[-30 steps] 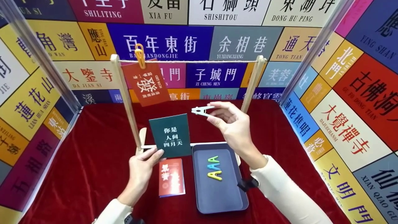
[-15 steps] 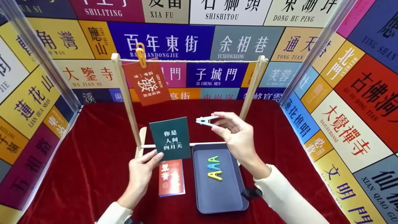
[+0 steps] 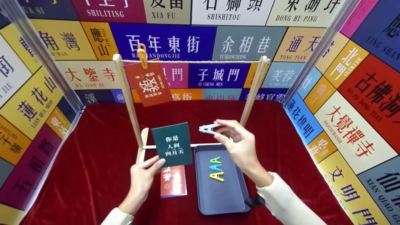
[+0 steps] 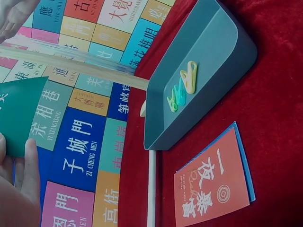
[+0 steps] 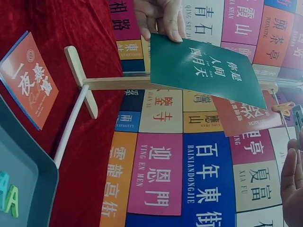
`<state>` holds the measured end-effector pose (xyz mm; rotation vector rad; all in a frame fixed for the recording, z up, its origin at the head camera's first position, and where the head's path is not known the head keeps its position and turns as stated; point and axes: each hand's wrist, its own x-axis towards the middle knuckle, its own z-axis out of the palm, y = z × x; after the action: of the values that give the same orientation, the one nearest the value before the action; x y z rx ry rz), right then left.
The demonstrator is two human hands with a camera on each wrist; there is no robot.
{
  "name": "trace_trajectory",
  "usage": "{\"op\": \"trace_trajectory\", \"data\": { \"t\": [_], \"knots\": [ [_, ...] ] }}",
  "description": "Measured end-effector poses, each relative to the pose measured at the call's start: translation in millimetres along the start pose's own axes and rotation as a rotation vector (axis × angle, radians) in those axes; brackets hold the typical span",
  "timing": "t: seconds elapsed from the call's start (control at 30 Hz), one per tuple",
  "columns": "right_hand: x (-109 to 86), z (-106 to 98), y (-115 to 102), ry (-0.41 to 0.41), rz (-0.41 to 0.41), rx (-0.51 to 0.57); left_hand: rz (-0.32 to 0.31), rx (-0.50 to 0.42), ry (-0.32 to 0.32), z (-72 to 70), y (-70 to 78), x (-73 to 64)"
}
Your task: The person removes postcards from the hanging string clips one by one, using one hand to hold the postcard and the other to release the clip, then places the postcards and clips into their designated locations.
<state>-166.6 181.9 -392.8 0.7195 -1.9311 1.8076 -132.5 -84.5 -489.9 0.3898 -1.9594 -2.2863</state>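
My left hand (image 3: 144,175) pinches a dark green card (image 3: 172,145) with white characters by its lower left corner, holding it up in front of the wooden frame. To the right of the card, my right hand (image 3: 239,145) pinches a pale blue clothespin (image 3: 207,128) by its handle ends, its nose pointing left toward the card with a gap between. A red card (image 3: 149,82) hangs askew from the string (image 3: 203,62), clipped by an orange clothespin (image 3: 142,56). In the right wrist view the green card (image 5: 203,71) overlaps the hanging one.
A grey tray (image 3: 222,200) holds green, blue and yellow clothespins (image 3: 217,177). Left of it lies a small stack of cards (image 4: 213,182), red on top with a blue edge below. The frame's wooden posts (image 3: 254,90) stand on red cloth (image 3: 78,175) before walls of printed signs.
Both hands have lowered, the green card and the pale blue clothespin moving down with them. The right hand has also shifted slightly right. The hanging red card stays in place.
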Motion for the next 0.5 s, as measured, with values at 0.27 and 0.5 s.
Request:
{"op": "trace_trajectory", "data": {
  "t": [0.27, 0.5],
  "knots": [
    [-12.7, -0.2, 6.6, 0.022, 0.038, -0.054, -0.024, 0.048, 0.004, 0.6, -11.8, -2.4],
    [-24.7, -1.4, 15.1, 0.041, 0.020, -0.105, -0.036, 0.045, -0.006, -0.4, -19.8, -7.1]
  ]
}}
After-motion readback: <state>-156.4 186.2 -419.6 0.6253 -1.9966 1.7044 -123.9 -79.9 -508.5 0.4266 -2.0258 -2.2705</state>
